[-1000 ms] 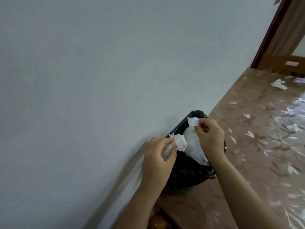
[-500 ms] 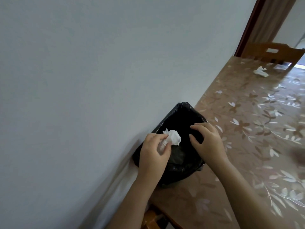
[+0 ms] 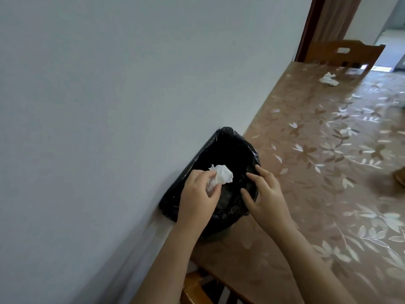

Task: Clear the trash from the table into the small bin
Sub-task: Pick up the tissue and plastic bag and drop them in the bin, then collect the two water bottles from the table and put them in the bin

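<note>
Near edge: wooden chair back (image 3: 197, 288) under the table's corner. Both forearms reach forward over the table (image 3: 328, 172).

Left hand (image 3: 197, 194): fingers curled round a crumpled tissue (image 3: 221, 176), held over the mouth of the small bin (image 3: 252, 152). Bin is black-lined and stands on the table against the wall.

Right hand (image 3: 266, 194): fingers spread and relaxed at the bin's right rim, gripping nothing. Cannot tell whether it touches the liner.

Step in hand, by my reading: the drop. The tissue sits above the opening, so the next move calls only for the left fingers to let go.

Far end: another crumpled tissue (image 3: 328, 79) lies on the table, well apart from the bin, before a second chair (image 3: 344, 52). Likely next pickup.
</note>
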The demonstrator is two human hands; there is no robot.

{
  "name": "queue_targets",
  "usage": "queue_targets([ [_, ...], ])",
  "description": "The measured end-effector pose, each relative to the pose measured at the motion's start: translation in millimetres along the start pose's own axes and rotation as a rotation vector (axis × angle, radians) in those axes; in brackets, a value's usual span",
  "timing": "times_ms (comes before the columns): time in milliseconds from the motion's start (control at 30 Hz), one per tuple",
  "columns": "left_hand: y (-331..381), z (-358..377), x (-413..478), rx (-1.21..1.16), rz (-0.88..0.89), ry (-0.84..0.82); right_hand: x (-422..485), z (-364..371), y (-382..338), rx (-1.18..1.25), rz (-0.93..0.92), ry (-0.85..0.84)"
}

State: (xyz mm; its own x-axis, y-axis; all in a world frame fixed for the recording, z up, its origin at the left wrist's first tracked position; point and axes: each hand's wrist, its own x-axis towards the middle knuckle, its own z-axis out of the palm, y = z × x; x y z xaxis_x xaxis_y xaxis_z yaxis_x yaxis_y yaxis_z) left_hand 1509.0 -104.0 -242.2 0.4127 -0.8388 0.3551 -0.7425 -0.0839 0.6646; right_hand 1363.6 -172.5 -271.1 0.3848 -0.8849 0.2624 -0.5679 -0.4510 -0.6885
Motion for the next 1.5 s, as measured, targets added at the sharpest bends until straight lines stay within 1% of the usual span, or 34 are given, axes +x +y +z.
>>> queue_targets([
  [167, 0, 0, -6, 0.073, 0.039, -0.041, -1, -1, 0, -0.008, -0.013, 0.013],
  [267, -1, -1, -9, 0.120, 0.077, -0.030, -5, -5, -1, -0.035, -0.027, 0.025],
  [433, 12, -2, -16, 0.167, 0.233, -0.034, -21, -14, 0, -0.073, -0.086, 0.080],
  [533, 23, 4, -22, 0.174, 0.345, -0.060, -34, -23, 1, -0.095, -0.069, 0.113],
  [600, 28, 10, -27, 0.177, 0.431, -0.074, -46, -32, 3, -0.153, -0.052, 0.147],
  [700, 37, 22, -37, 0.143, 0.550, -0.139, -69, -44, 9, -0.273, 0.033, 0.205],
  [900, 73, 60, -60, 0.040, 0.722, -0.296, -128, -79, 19, -0.425, 0.233, 0.324],
  [1033, 108, 81, -84, -0.027, 0.794, -0.393, -173, -104, 26, -0.545, 0.356, 0.373],
  [1133, 133, 93, -106, -0.064, 0.864, -0.448, -203, -123, 30, -0.581, 0.445, 0.435],
  [1333, 187, 124, -152, -0.096, 0.997, -0.522, -263, -168, 48, -0.649, 0.533, 0.577],
  [1500, 255, 155, -213, -0.124, 1.083, -0.561, -329, -221, 76, -0.694, 0.606, 0.691],
])
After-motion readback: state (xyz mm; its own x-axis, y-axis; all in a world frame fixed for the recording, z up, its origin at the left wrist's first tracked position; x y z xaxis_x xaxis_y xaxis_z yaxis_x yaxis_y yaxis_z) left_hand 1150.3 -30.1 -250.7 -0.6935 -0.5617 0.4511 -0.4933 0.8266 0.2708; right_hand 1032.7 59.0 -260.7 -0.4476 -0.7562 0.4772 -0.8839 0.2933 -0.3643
